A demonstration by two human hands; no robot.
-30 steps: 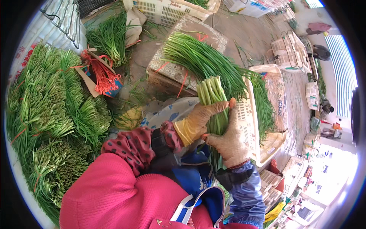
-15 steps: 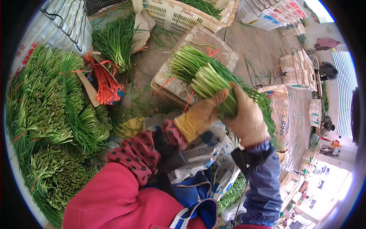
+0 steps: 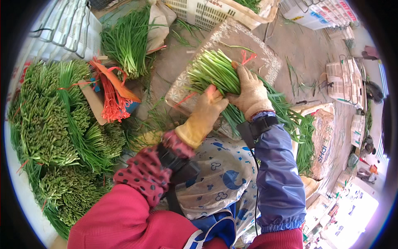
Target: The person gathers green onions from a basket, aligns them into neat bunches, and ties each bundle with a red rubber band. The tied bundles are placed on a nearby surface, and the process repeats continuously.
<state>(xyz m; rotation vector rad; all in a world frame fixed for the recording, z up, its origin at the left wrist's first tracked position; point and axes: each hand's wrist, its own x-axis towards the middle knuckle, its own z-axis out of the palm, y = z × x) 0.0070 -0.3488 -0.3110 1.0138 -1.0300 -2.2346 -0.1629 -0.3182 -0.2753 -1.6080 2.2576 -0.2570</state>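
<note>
Both gloved hands grip one bundle of green chives [image 3: 215, 72], its cut ends pointing up and left over a patterned board [image 3: 265, 58]. My left hand [image 3: 207, 110], in a yellow glove, clasps the bundle from below. My right hand [image 3: 248, 93], in a tan glove, wraps over it from above. The long leaves of the bundle trail away to the right under my blue sleeve. A printed apron covers my lap below the hands.
Tied chive bundles [image 3: 54, 133] are stacked at the left. A bunch of red ties [image 3: 112, 99] lies on cardboard beside them. Loose chives [image 3: 126, 41] lie at the top, near a white crate [image 3: 207, 12]. Sacks [image 3: 323, 141] and more greens sit at the right.
Both hands have carried the bundle up and away from my lap onto the patterned board, and it has swung from upright to lying slanted with its cut ends to the upper left.
</note>
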